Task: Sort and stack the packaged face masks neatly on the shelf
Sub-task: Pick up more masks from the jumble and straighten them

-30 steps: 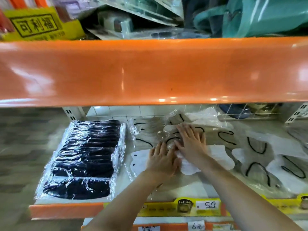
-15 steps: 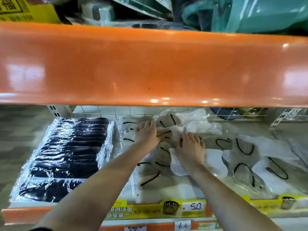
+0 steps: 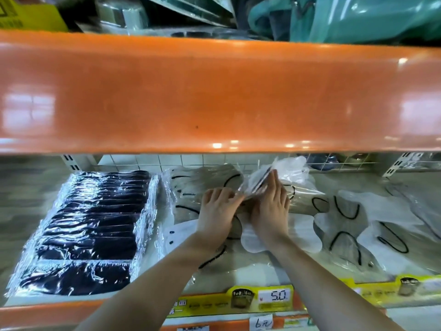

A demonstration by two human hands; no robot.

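Note:
Clear packets of beige and white face masks with black ear loops lie loosely over the middle and right of the shelf (image 3: 257, 271). My left hand (image 3: 218, 211) and my right hand (image 3: 270, 206) meet over the middle pile and hold a tilted bundle of mask packets (image 3: 260, 180) between them, its far end raised. The left fingers curl on its near left edge; the right fingers lie straight along its right side. A neat row of black mask packets (image 3: 95, 223) fills the shelf's left part. More scattered mask packets (image 3: 353, 223) lie to the right.
A wide orange shelf beam (image 3: 214, 96) hangs low just above the hands. Yellow price labels (image 3: 274, 297) run along the shelf's front edge. A wire divider (image 3: 338, 161) stands at the back right. Teal bags (image 3: 358, 17) sit on the upper shelf.
My left hand has come from the left pile back to the right hand. Together the hands have gathered packets and tipped the bundle up at the back of the pile.

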